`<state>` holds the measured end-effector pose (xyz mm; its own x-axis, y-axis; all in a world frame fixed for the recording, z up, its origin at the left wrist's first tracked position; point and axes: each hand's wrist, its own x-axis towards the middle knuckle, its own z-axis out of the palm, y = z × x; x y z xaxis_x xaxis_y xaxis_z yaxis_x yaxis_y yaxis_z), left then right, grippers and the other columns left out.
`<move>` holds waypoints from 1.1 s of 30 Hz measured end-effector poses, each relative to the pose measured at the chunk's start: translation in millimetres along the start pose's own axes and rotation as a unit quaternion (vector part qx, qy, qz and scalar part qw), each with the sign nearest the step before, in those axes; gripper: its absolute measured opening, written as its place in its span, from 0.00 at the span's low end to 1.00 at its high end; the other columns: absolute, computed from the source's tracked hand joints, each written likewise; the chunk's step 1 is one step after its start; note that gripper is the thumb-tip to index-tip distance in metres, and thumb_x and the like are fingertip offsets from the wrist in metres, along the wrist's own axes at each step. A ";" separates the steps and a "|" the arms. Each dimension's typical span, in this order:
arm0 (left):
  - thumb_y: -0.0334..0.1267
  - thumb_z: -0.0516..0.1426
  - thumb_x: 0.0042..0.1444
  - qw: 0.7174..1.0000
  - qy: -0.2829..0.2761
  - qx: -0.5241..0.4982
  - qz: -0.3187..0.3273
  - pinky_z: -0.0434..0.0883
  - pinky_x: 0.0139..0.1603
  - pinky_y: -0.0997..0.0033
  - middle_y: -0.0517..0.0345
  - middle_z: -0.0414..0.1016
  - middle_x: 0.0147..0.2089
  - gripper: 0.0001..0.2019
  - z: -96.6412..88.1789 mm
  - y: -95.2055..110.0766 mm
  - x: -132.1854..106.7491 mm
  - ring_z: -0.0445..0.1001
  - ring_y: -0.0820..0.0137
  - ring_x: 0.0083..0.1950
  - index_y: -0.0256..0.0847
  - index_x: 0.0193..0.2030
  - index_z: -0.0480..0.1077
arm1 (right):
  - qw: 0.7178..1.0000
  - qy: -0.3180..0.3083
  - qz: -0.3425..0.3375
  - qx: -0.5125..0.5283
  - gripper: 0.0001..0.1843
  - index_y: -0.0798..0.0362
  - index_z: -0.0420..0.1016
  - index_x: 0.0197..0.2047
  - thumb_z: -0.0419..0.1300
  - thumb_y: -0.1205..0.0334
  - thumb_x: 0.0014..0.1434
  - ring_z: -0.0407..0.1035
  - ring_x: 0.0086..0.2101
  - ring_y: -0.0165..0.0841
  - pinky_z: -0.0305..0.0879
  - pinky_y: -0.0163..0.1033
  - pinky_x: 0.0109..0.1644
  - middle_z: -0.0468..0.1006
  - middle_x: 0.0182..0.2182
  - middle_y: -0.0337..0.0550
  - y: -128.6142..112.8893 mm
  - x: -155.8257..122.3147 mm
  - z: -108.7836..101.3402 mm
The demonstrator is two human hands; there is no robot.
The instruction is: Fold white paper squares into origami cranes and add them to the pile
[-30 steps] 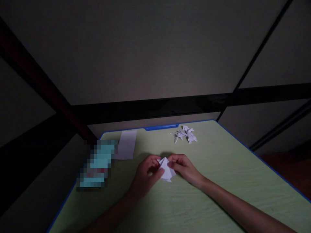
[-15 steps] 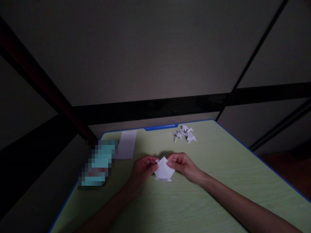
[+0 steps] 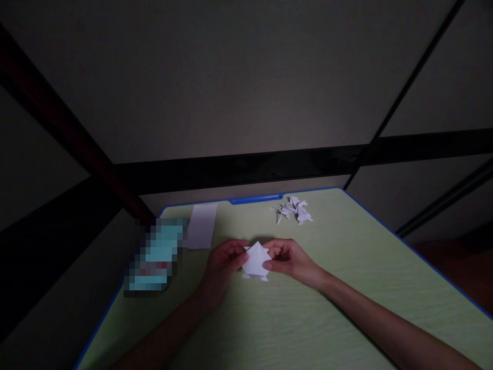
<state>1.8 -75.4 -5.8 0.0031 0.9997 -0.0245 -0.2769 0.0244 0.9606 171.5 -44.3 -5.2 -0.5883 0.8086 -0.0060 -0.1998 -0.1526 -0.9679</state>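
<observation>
A small folded white paper figure (image 3: 256, 261) is held between my two hands over the middle of the table. It has a pointed top and two little flaps sticking out at its lower edge. My left hand (image 3: 227, 259) pinches its left side, thumb in front and fingers behind. On the right side, my right hand (image 3: 287, 256) grips it with the thumb across the front face and the fingers curled behind. The fingertips behind the paper are hidden.
Several folded white paper figures (image 3: 302, 213) lie together at the back of the green table (image 3: 346, 246). A stack or sheet of white paper (image 3: 202, 226) rests at the back left, beside a blurred-out turquoise object (image 3: 157, 257). A panelled wall (image 3: 239, 92) stands behind the blue-edged table.
The paper figure has shifted slightly left and up in view. My right thumb has slid lower on its front, and the lower flaps now show more plainly.
</observation>
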 end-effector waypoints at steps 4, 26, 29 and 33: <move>0.30 0.60 0.39 1.000 -0.002 -0.012 -0.003 0.60 0.24 0.81 0.64 0.67 0.21 0.11 -0.9 -0.9 0.6 0.63 0.79 0.23 0.36 0.34 0.71 | 1.000 0.023 -0.009 0.016 0.15 0.58 0.71 0.33 0.66 0.69 0.38 0.59 0.19 0.19 0.55 0.26 0.23 0.67 0.18 0.29 -0.3 0.3 -0.5; 0.28 0.63 0.34 0.997 -0.027 -0.070 -0.027 0.64 0.27 0.76 0.60 0.73 0.26 0.18 -0.8 5.0 -2.7 0.69 0.73 0.27 0.37 0.37 0.71 | 0.997 0.052 -0.022 0.055 0.14 0.57 0.72 0.31 0.66 0.71 0.36 0.59 0.18 0.19 0.53 0.26 0.22 0.67 0.17 0.29 1.8 0.6 -1.9; 0.27 0.62 0.34 0.997 -0.027 -0.067 -0.028 0.64 0.27 0.77 0.60 0.73 0.26 0.17 -0.6 5.7 -3.0 0.69 0.74 0.27 0.37 0.36 0.71 | 0.997 0.048 -0.024 0.053 0.14 0.57 0.72 0.31 0.66 0.71 0.37 0.59 0.18 0.19 0.53 0.26 0.22 0.67 0.17 0.30 2.1 1.0 -2.5; 0.27 0.62 0.35 0.997 -0.030 -0.062 -0.030 0.64 0.28 0.77 0.60 0.73 0.27 0.17 -0.9 5.6 -2.9 0.69 0.73 0.27 0.38 0.37 0.71 | 0.997 0.048 -0.026 0.053 0.14 0.57 0.72 0.31 0.66 0.70 0.37 0.58 0.18 0.18 0.53 0.26 0.22 0.67 0.17 0.29 3.0 0.7 -2.6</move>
<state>-0.6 -78.1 -0.6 0.0802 0.9950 -0.0600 -0.3907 0.0867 0.9164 172.5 -42.7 -8.8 -0.4992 0.8664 0.0142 -0.3120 -0.1645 -0.9357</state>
